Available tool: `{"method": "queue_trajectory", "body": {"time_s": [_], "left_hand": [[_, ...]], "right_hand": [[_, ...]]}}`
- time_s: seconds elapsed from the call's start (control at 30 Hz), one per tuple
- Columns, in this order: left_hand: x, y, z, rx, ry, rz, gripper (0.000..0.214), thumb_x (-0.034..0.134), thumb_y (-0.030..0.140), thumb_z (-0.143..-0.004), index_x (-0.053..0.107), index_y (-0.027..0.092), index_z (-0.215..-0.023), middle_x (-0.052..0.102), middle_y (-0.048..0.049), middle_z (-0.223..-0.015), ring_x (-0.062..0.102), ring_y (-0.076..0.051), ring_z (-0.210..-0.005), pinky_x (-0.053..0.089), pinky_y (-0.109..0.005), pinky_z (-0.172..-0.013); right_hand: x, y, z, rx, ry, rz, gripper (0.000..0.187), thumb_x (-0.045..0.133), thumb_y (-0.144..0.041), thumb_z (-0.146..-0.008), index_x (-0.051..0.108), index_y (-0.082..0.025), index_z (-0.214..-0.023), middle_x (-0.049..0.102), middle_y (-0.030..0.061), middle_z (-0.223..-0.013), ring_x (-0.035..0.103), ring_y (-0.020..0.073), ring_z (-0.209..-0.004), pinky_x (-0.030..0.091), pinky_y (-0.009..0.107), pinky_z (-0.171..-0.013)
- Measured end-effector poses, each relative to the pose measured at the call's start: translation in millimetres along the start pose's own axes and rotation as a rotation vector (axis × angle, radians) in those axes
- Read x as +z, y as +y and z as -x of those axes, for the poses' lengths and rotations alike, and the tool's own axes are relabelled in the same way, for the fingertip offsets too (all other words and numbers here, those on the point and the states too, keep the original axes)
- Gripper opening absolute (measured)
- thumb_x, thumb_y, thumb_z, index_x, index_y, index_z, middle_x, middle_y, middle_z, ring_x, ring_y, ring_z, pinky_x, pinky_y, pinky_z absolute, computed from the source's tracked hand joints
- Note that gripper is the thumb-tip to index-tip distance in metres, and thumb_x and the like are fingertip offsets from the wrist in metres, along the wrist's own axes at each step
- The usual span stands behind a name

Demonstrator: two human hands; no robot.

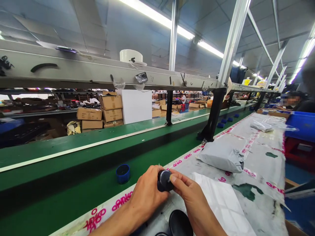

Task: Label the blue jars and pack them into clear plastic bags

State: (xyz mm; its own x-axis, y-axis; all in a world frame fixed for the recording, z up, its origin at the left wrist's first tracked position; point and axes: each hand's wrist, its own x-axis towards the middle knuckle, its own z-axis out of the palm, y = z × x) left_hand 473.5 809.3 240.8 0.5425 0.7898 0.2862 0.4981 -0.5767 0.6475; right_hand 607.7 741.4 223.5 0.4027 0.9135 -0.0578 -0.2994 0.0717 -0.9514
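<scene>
My left hand [145, 193] is wrapped around a small round black part [164, 179] at the bottom centre of the head view. My right hand [188, 191] pinches the same part from the right, thumb on its face. Both hands hover over a workbench covered in white printed plastic [261, 164]. Below them lies a black rounded piece [179, 223], partly cut off by the frame edge. A white sheet [219, 196] lies just right of my right hand.
A blue cap [122, 173] sits on the green conveyor [73, 157] to the left. A grey plastic bag [221, 156] and a smaller bag [261, 126] lie further along the bench. A blue bin [301, 124] and another person [295, 100] are at right. Cardboard boxes [100, 113] stand beyond.
</scene>
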Motion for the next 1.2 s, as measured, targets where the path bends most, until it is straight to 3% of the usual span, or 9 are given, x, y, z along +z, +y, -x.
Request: {"method": "queue_trajectory", "body": {"time_s": [0.3,0.57,0.73,0.97,1.2], "left_hand": [[2.0,-0.6,2.5,-0.012,-0.008,0.009,0.045,0.064,0.013,-0.066,0.061,0.027,-0.108,0.067,0.0017,-0.105,0.065,-0.021,-0.093,0.047,-0.032,-0.079],[2.4,2.9,4.8,-0.028,-0.007,-0.018,0.042,0.065,0.017,-0.068,0.061,0.028,-0.109,0.068,0.0015,-0.105,0.066,-0.022,-0.091,0.048,-0.033,-0.077],[3.4,3.6,5.2,-0.046,-0.008,-0.052,0.045,0.066,0.016,-0.068,0.061,0.028,-0.111,0.069,0.0001,-0.108,0.067,-0.024,-0.094,0.048,-0.032,-0.079],[2.0,7.4,7.0,-0.064,-0.023,-0.060,0.042,0.068,0.019,-0.071,0.061,0.027,-0.112,0.069,-0.0019,-0.107,0.067,-0.024,-0.094,0.048,-0.031,-0.081],[0.8,11.6,7.8,-0.058,-0.032,-0.070,0.039,0.068,0.020,-0.074,0.061,0.026,-0.112,0.069,-0.0033,-0.106,0.068,-0.025,-0.095,0.049,-0.032,-0.082]], "right_hand": [[0.9,-0.9,2.3,-0.027,-0.011,0.067,0.036,0.078,-0.047,-0.070,0.080,-0.020,-0.093,0.074,0.0079,-0.117,0.060,0.0331,-0.117,0.046,0.039,-0.098],[3.7,-2.0,4.2,-0.075,-0.011,0.122,0.031,0.074,-0.048,-0.073,0.078,-0.020,-0.086,0.076,0.0063,-0.099,0.062,0.0296,-0.105,0.043,0.037,-0.095],[3.6,-0.7,3.2,-0.098,0.005,0.144,0.027,0.073,-0.047,-0.074,0.074,-0.020,-0.074,0.075,0.0055,-0.106,0.061,0.0279,-0.104,0.043,0.034,-0.093],[3.6,-1.0,3.8,-0.135,0.022,0.183,0.024,0.072,-0.043,-0.075,0.073,-0.020,-0.074,0.075,0.0054,-0.099,0.062,0.0283,-0.102,0.043,0.035,-0.093],[2.6,4.0,4.6,-0.189,0.044,0.247,0.023,0.068,-0.042,-0.077,0.071,-0.020,-0.074,0.072,0.0079,-0.112,0.060,0.0301,-0.109,0.041,0.037,-0.095]]}}
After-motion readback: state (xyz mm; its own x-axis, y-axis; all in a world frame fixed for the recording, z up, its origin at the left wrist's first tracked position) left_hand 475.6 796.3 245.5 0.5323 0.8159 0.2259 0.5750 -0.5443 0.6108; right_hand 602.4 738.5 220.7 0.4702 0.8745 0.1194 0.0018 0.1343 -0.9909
